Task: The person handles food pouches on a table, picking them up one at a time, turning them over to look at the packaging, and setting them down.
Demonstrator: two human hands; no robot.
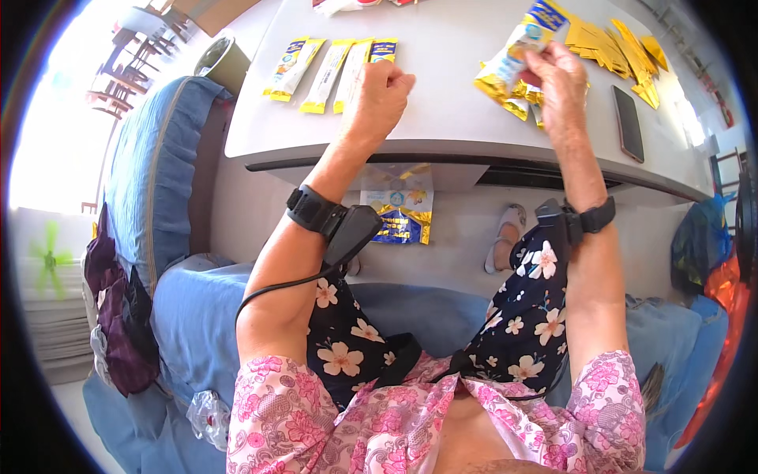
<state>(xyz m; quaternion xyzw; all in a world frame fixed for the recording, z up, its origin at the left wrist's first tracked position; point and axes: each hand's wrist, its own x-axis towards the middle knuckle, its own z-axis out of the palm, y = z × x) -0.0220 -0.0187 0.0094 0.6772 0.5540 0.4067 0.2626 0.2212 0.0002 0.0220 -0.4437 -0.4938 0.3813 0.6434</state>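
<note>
Several slim sachets [324, 77] in white, blue and yellow lie in a row at the left of the white table [450, 95]. My left hand [379, 99] is closed over the right end of this row, its curled fingers hiding whatever may be in them. At the right, my right hand [559, 79] grips a blue, white and yellow sachet [527, 35] raised at a slant above the table. Below that hand lie more yellow-ended sachets [517, 107], partly covered. Flat gold-yellow packets [596, 47] spread in a heap just beyond it.
A dark phone [628, 122] lies by the table's right edge. A larger blue and yellow pouch [401, 205] shows below the table's front edge. Blue cloth covers the sofa [150, 174] on the left; a bin [223, 63] stands behind it. Red-white packaging [355, 5] sits at the far edge.
</note>
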